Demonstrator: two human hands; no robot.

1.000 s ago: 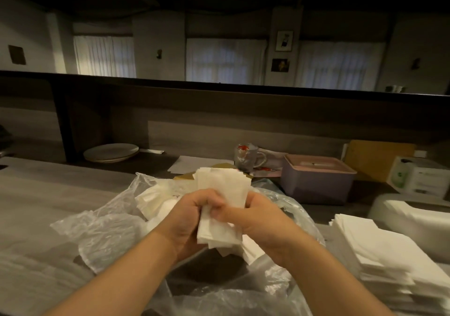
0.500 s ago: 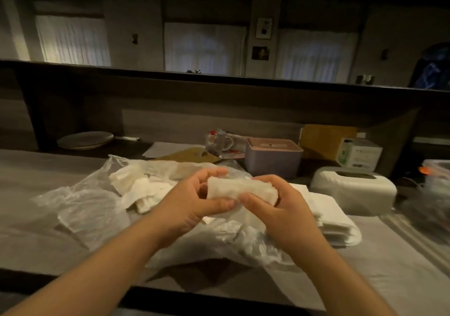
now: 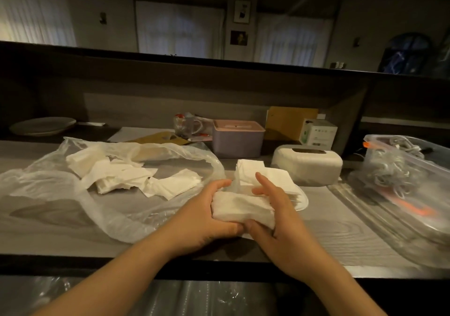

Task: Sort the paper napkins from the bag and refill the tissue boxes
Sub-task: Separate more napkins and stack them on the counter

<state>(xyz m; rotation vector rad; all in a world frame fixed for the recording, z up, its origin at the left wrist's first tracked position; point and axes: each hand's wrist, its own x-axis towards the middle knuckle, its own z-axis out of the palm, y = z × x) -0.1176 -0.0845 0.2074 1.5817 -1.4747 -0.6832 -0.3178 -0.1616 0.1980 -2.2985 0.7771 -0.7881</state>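
Observation:
Both my hands hold a white bundle of napkins [image 3: 239, 207] just above the counter. My left hand [image 3: 203, 214] grips its left end, thumb underneath. My right hand [image 3: 275, 212] holds the right end with the thumb below and fingers spread above. Behind the bundle lies a neat stack of napkins [image 3: 264, 175]. A clear plastic bag [image 3: 73, 186] lies open to the left with several loose napkins [image 3: 121, 174] in it. A white tissue box [image 3: 307, 164] with a top slot stands to the right, and a pink-lidded purple tissue box [image 3: 237, 140] further back.
A clear plastic container [image 3: 409, 181] of wrapped items fills the right side. At the back are a glass mug [image 3: 186, 127], a brown box [image 3: 289, 122], a small white carton [image 3: 319, 133] and plates [image 3: 42, 125]. A raised ledge [image 3: 219, 64] runs behind the counter.
The bundle has come down from upright in front of me to flat and low near the counter, right of the bag. My view has shifted right and back.

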